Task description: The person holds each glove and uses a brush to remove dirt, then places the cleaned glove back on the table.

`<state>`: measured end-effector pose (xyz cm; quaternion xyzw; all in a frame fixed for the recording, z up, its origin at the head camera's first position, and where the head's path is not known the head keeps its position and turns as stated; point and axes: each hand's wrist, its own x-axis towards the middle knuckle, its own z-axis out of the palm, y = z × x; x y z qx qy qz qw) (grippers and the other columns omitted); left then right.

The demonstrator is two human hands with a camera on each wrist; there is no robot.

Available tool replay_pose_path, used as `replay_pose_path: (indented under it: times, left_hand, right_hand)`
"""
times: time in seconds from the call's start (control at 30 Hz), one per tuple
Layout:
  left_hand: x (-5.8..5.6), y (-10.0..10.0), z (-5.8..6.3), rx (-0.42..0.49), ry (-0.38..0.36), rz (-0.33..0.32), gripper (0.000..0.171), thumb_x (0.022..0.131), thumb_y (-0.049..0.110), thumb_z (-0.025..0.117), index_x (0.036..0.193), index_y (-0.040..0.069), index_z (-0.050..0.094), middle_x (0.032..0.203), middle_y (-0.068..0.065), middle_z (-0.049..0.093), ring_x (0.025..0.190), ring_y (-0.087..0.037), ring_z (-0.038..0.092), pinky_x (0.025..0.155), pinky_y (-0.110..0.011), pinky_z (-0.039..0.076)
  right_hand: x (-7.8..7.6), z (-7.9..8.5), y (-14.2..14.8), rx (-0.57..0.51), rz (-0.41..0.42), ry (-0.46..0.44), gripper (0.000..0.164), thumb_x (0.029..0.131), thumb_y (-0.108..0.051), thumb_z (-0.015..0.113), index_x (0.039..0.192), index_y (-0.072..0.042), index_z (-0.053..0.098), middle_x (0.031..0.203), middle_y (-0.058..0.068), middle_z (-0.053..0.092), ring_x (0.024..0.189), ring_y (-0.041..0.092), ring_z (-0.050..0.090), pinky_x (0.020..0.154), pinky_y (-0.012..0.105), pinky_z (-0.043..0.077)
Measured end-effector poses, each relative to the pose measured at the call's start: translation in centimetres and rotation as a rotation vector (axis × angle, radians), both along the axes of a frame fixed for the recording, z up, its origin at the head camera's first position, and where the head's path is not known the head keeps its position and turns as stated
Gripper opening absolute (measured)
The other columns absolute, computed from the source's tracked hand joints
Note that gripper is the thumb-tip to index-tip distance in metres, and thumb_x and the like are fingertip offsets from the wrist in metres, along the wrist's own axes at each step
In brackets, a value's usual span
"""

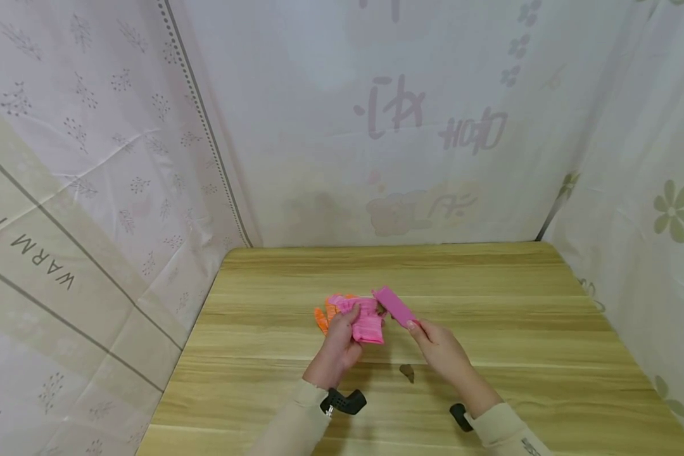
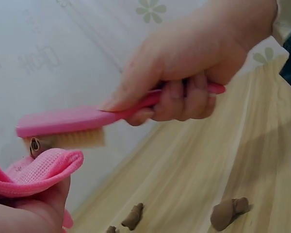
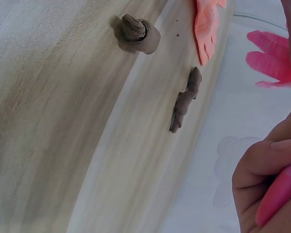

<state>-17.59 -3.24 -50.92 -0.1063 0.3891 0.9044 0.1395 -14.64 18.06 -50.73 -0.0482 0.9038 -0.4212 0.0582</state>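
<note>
A pink knit glove [image 1: 369,322] is in my left hand [image 1: 337,342], with the thumb over its top and the cuff toward the right. My right hand [image 1: 441,349] grips a pink brush [image 1: 396,308] by its handle, the thumb along the neck. In the left wrist view the pale bristles [image 2: 82,138] face down, close over the glove. Between the brush head and the glove sits a curled brown piece [image 2: 35,146] that looks like clay. The glove's pink fingers [image 3: 271,58] hang down in the right wrist view.
An orange glove [image 1: 321,321] lies on the wooden table [image 1: 251,392] beyond my left hand. Near my hands is a brown clay-like lump [image 1: 407,372]. The right wrist view also shows a longer brown strip [image 3: 185,99]. Printed curtains [image 1: 330,126] surround the table.
</note>
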Motion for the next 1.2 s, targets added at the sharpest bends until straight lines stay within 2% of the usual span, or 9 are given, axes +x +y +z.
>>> replay_pose_path:
  times: [0.2, 0.3, 0.5, 0.63, 0.83, 0.93, 1.03, 1.2]
  left_hand:
    - [-0.1, -0.6, 0.1, -0.014, 0.053, -0.021, 0.030, 0.109, 0.018, 0.043, 0.131, -0.003, 0.043, 0.118, -0.007, 0.064, 0.111, -0.017, 0.067, 0.099, -0.034, 0.055]
    - [-0.3, -0.6, 0.0, -0.036, 0.075, -0.027, 0.031, 0.109, 0.017, 0.043, 0.132, -0.005, 0.043, 0.117, -0.007, 0.063, 0.112, -0.015, 0.066, 0.100, -0.031, 0.054]
    - [-0.3, -0.2, -0.3, -0.117, 0.085, -0.018, 0.027, 0.109, 0.018, 0.043, 0.125, -0.005, 0.045, 0.109, -0.005, 0.065, 0.102, -0.012, 0.068, 0.091, -0.027, 0.057]
    - [-0.1, 0.4, -0.3, -0.144, 0.094, -0.043, 0.027, 0.109, 0.016, 0.044, 0.127, -0.005, 0.045, 0.110, -0.005, 0.065, 0.103, -0.012, 0.067, 0.091, -0.026, 0.057]
    - [0.2, 0.9, 0.0, -0.099, 0.125, -0.088, 0.042, 0.109, 0.017, 0.042, 0.144, -0.006, 0.040, 0.137, -0.015, 0.062, 0.125, -0.018, 0.062, 0.104, -0.029, 0.051]
    - [0.2, 0.8, 0.1, -0.068, 0.110, -0.073, 0.041, 0.110, 0.018, 0.042, 0.144, -0.005, 0.040, 0.140, -0.016, 0.060, 0.128, -0.019, 0.060, 0.106, -0.030, 0.049]
    - [0.1, 0.6, 0.0, -0.037, 0.075, -0.039, 0.038, 0.110, 0.018, 0.041, 0.140, -0.005, 0.042, 0.135, -0.013, 0.062, 0.124, -0.017, 0.062, 0.106, -0.030, 0.049]
    - [0.2, 0.2, -0.1, -0.028, 0.044, -0.005, 0.035, 0.110, 0.017, 0.040, 0.138, -0.004, 0.042, 0.130, -0.010, 0.062, 0.121, -0.016, 0.063, 0.107, -0.032, 0.049]
  right_hand:
    - [-0.1, -0.4, 0.2, -0.036, -0.033, -0.007, 0.052, 0.106, -0.052, 0.042, 0.107, -0.007, 0.067, 0.067, 0.001, 0.042, 0.059, 0.014, 0.037, 0.053, 0.027, 0.033]
    - [-0.2, -0.2, 0.0, -0.085, -0.049, -0.009, 0.050, 0.106, -0.051, 0.043, 0.102, -0.007, 0.066, 0.067, 0.002, 0.044, 0.058, 0.014, 0.038, 0.052, 0.027, 0.034]
    - [0.0, 1.0, -1.2, -0.164, -0.046, -0.022, 0.046, 0.106, -0.049, 0.046, 0.097, -0.008, 0.064, 0.067, 0.002, 0.048, 0.055, 0.012, 0.037, 0.048, 0.026, 0.033]
    - [0.0, 1.5, -2.4, -0.131, -0.012, 0.010, 0.042, 0.106, -0.045, 0.048, 0.092, -0.009, 0.062, 0.067, 0.001, 0.045, 0.057, 0.011, 0.036, 0.051, 0.025, 0.033]
    - [0.2, 1.8, -3.5, -0.090, 0.022, 0.002, 0.037, 0.106, -0.043, 0.048, 0.099, -0.011, 0.065, 0.067, 0.000, 0.042, 0.057, 0.012, 0.037, 0.051, 0.025, 0.033]
    - [0.3, 1.7, -3.4, -0.058, 0.010, -0.006, 0.039, 0.106, -0.047, 0.046, 0.096, -0.013, 0.063, 0.067, 0.000, 0.042, 0.058, 0.013, 0.038, 0.051, 0.026, 0.033]
    - [0.2, 1.5, -3.1, -0.028, 0.002, 0.003, 0.040, 0.106, -0.049, 0.045, 0.093, -0.014, 0.060, 0.067, 0.001, 0.042, 0.059, 0.014, 0.038, 0.052, 0.027, 0.033]
    - [0.2, 1.1, -2.7, -0.023, 0.006, 0.016, 0.041, 0.107, -0.049, 0.044, 0.101, -0.012, 0.063, 0.069, 0.002, 0.044, 0.061, 0.016, 0.039, 0.055, 0.029, 0.034]
